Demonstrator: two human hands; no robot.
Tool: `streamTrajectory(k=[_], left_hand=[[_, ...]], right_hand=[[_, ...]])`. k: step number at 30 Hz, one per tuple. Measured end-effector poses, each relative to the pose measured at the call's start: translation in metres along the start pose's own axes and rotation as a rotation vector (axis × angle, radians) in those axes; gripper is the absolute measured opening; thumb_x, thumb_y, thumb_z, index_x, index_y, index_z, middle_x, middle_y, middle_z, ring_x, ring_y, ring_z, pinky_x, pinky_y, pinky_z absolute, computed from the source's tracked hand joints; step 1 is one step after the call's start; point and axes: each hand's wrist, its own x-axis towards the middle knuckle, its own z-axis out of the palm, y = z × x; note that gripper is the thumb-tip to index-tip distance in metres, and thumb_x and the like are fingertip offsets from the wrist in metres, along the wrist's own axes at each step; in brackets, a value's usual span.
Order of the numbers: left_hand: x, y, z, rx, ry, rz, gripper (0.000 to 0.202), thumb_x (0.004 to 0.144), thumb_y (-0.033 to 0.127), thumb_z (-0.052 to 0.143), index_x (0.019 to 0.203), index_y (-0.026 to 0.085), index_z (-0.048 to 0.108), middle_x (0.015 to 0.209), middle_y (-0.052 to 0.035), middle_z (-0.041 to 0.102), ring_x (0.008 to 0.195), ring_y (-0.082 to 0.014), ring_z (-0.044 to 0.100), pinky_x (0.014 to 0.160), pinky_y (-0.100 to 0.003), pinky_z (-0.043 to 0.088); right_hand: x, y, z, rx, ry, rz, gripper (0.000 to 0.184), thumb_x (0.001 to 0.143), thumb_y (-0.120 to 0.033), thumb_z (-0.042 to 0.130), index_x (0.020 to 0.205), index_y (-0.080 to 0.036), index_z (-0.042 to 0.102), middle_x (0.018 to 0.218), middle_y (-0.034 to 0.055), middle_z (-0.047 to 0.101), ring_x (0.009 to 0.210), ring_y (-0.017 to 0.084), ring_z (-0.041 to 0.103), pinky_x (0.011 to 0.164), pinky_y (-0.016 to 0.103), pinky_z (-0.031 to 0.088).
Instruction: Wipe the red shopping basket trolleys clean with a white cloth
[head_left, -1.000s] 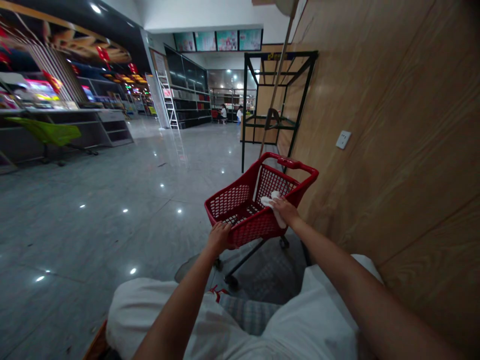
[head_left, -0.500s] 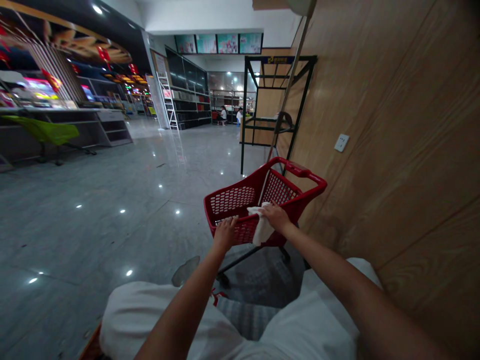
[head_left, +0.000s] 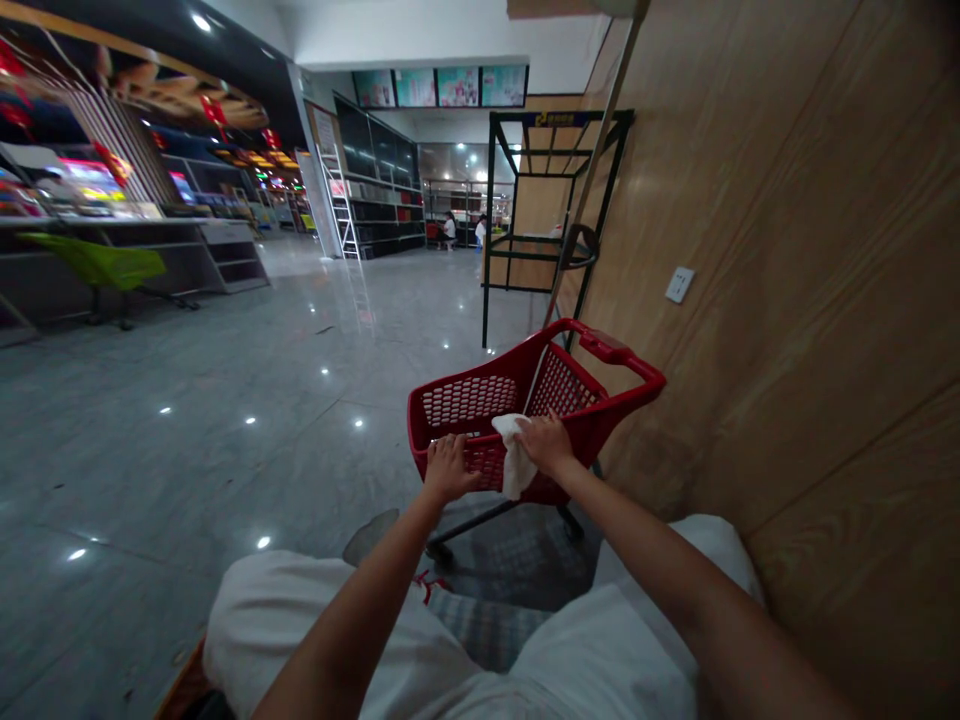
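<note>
Left hand (head_left: 448,468) clamped on red cart (head_left: 480,400) near rim; right hand (head_left: 546,445) beside, pinching white cloth (head_left: 514,460) against rim.

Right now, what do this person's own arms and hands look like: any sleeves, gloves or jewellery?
Both forearms are bare, with no sleeve in view. The left hand and right hand wear no gloves; no watch, bracelet or ring shows. Loose white fabric clothing covers the knees.
</note>
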Motion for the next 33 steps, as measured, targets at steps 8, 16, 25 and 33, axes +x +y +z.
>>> streamTrajectory(k=[8, 16, 25, 33], left_hand=[[0.017, 0.067, 0.009, -0.110, 0.182, 0.267, 0.066, 0.084, 0.046, 0.050, 0.138, 0.015, 0.028, 0.145, -0.0163, 0.032, 0.137, -0.0269, 0.023, 0.111, -0.046, 0.021], [0.062, 0.106, 0.014, 0.079, -0.068, 0.263, 0.029, 0.090, 0.027, 0.043, 0.116, 0.015, 0.050, 0.106, -0.0109, 0.063, 0.097, -0.0229, 0.059, 0.082, -0.035, 0.042], [0.028, 0.029, -0.004, 0.220, -0.030, 0.207, 0.028, 0.091, 0.039, 0.043, 0.106, 0.017, 0.053, 0.101, -0.0099, 0.062, 0.094, -0.0235, 0.057, 0.079, -0.034, 0.039], [0.054, 0.091, 0.001, 0.168, -0.090, 0.277, 0.024, 0.093, 0.032, 0.040, 0.109, 0.017, 0.050, 0.102, -0.0087, 0.061, 0.094, -0.0209, 0.058, 0.076, -0.032, 0.041]], right_hand=[[-0.001, 0.036, -0.011, -0.036, 0.028, -0.007, 0.030, 0.092, -0.029, 0.039, 0.101, -0.016, 0.065, 0.093, 0.0100, 0.069, 0.091, 0.022, 0.060, 0.109, 0.043, 0.022], [-0.007, 0.028, -0.003, -0.068, 0.092, 0.043, 0.028, 0.090, -0.026, 0.039, 0.080, -0.017, 0.063, 0.081, 0.0085, 0.065, 0.083, 0.022, 0.056, 0.102, 0.039, 0.025], [-0.009, 0.022, -0.010, -0.055, 0.052, 0.025, 0.028, 0.092, -0.034, 0.041, 0.083, -0.016, 0.061, 0.085, 0.0089, 0.064, 0.085, 0.022, 0.053, 0.092, 0.036, 0.027], [-0.008, 0.018, -0.008, -0.035, 0.093, 0.049, 0.026, 0.091, -0.028, 0.041, 0.081, -0.016, 0.062, 0.083, 0.0097, 0.063, 0.084, 0.023, 0.051, 0.092, 0.037, 0.027]])
